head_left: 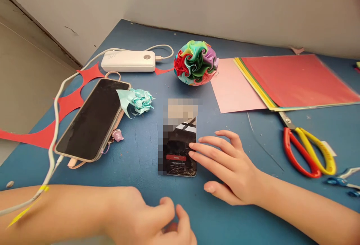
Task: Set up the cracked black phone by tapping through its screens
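My right hand (233, 170) lies flat and open on the blue counter (140, 151), holding nothing. Its fingertips (194, 151) touch the right side of a small black phone with a lit screen (181, 149), which lies flat near the middle of the counter, a bit toward the near edge. Part of that small phone is blurred, so I cannot read it.

My left hand (152, 218) rests at the near edge of the counter. Its fingers are curled loosely with the thumb close to them. I see nothing in that grip, but the picture cuts off part of the hand.

Just past the small phone, toward the far edge, sits a crumpled bit of light green paper (137, 100). It touches a big dark phone in a pale case (91, 119), which lies on the left side. A white cable (56, 125) runs along the left edge, crosses my left arm, and joins a white power bank (128, 60) near the far left corner. Red paper scraps (67, 102) lie under the cable and the big phone.

A round ball of folded paper in many colours (195, 62) stands at the far edge, near the middle. To its right lies a stack of flat paper sheets, pink, yellow and red (281, 80). Scissors with red and yellow handles (306, 149) lie by the right edge, well apart from my right hand.
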The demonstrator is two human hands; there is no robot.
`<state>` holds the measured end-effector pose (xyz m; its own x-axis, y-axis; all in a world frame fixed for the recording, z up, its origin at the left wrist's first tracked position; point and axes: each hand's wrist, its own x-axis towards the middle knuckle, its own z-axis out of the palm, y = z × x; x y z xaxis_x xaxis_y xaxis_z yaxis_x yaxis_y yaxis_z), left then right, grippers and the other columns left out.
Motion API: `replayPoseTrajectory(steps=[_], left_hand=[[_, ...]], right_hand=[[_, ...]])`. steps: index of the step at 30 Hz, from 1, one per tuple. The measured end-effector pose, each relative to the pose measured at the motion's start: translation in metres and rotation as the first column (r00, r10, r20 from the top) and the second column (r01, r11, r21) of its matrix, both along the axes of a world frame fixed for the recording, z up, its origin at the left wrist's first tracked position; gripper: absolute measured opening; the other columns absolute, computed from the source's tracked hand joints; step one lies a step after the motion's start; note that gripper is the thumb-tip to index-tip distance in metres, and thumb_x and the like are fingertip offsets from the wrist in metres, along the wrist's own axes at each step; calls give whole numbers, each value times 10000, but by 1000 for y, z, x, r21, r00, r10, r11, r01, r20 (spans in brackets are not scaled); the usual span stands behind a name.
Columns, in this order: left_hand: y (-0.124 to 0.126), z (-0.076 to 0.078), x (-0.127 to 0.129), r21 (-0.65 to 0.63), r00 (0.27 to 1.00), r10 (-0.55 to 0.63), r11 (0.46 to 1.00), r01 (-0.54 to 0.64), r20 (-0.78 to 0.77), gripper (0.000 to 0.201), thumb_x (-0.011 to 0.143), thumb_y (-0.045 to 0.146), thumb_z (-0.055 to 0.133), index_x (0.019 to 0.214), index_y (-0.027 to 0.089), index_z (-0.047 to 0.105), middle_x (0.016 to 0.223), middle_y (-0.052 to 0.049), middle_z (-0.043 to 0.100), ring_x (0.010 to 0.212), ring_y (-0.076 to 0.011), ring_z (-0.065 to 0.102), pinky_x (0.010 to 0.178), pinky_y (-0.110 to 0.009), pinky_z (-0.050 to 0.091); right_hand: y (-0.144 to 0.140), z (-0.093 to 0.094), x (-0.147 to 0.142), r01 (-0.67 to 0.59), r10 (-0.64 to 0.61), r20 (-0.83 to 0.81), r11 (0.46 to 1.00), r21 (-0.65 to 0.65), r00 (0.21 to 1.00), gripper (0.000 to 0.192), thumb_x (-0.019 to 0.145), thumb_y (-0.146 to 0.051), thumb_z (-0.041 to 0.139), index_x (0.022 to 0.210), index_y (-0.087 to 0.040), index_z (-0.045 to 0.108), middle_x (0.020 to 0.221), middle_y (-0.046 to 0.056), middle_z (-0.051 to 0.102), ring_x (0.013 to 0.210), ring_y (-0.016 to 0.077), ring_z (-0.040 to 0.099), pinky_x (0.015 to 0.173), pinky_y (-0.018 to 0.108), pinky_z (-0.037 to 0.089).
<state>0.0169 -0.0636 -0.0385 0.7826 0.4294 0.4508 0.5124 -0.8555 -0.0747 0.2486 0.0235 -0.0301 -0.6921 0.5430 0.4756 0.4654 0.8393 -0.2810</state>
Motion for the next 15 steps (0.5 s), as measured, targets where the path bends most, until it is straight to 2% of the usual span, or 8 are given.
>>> replayPoseTrajectory(steps=[2, 3, 5, 9, 11, 13, 14, 15], left_hand=[[9, 5, -6, -78, 997, 60, 995, -56, 56, 91, 681, 167, 624, 716, 250, 641, 850, 35, 612, 728, -140, 538, 610, -269, 480], [18, 8, -9, -74, 998, 21, 997, -16, 57, 78, 723, 177, 603, 718, 248, 636, 834, 37, 620, 675, -126, 528, 559, -260, 455], [40, 12, -14, 33, 978, -150, 989, 147, 143, 133, 782, 207, 572, 665, 249, 617, 753, 46, 616, 592, -105, 502, 469, -247, 387], [66, 17, -16, 32, 967, -167, 986, 164, 194, 262, 827, 147, 480, 635, 241, 630, 694, 47, 609, 727, -118, 573, 549, -261, 427], [63, 21, -12, -1, 965, -65, 998, 68, 255, 275, 822, 110, 463, 644, 244, 626, 693, 58, 611, 716, -120, 593, 605, -276, 457], [56, 25, -9, -87, 937, 214, 976, -198, 276, 268, 776, 58, 502, 587, 228, 585, 654, 64, 608, 604, -120, 583, 627, -300, 474], [52, 27, -10, -110, 929, 274, 961, -254, 248, 268, 757, 37, 513, 572, 224, 570, 639, 69, 606, 552, -113, 567, 616, -298, 475], [50, 30, -11, -133, 953, 245, 966, -223, 181, 260, 742, 24, 524, 591, 228, 578, 648, 77, 614, 522, -102, 553, 604, -285, 477]], right_hand=[[0, -1, -1, -3, 3, 3, 1000, -12, 1000, 449, 946, -419, 326, 1121, -104, 593, 1130, 109, 639, 1069, 252, 541, 944, 506, 300], [1, 0, -1, -6, 6, 11, 1000, -10, 1000, 448, 947, -417, 325, 1122, -105, 594, 1133, 107, 639, 1073, 250, 540, 950, 508, 297], [2, 1, -1, -15, 15, 44, 1000, -1, 999, 456, 949, -420, 321, 1123, -100, 595, 1140, 107, 636, 1080, 248, 537, 958, 507, 294], [5, 1, -1, -40, 44, 148, 999, -32, 988, 539, 932, -521, 320, 1172, -107, 570, 1241, 93, 579, 1196, 270, 460, 1018, 532, 230], [6, 0, -1, -27, 36, 145, 998, -63, 989, 613, 895, -613, 319, 1200, -137, 557, 1275, 89, 553, 1237, 291, 420, 1036, 564, 188], [8, 1, -1, -21, 33, 131, 995, -93, 991, 703, 831, -708, 335, 1221, -163, 547, 1283, 101, 544, 1252, 322, 400, 1032, 602, 170], [9, 2, -1, -26, 40, 134, 994, -105, 990, 746, 796, -744, 349, 1228, -168, 543, 1283, 113, 542, 1256, 338, 394, 1025, 619, 169], [10, 3, 0, -33, 48, 139, 993, -111, 989, 776, 768, -767, 367, 1227, -167, 544, 1284, 130, 537, 1256, 351, 392, 1015, 632, 173]])
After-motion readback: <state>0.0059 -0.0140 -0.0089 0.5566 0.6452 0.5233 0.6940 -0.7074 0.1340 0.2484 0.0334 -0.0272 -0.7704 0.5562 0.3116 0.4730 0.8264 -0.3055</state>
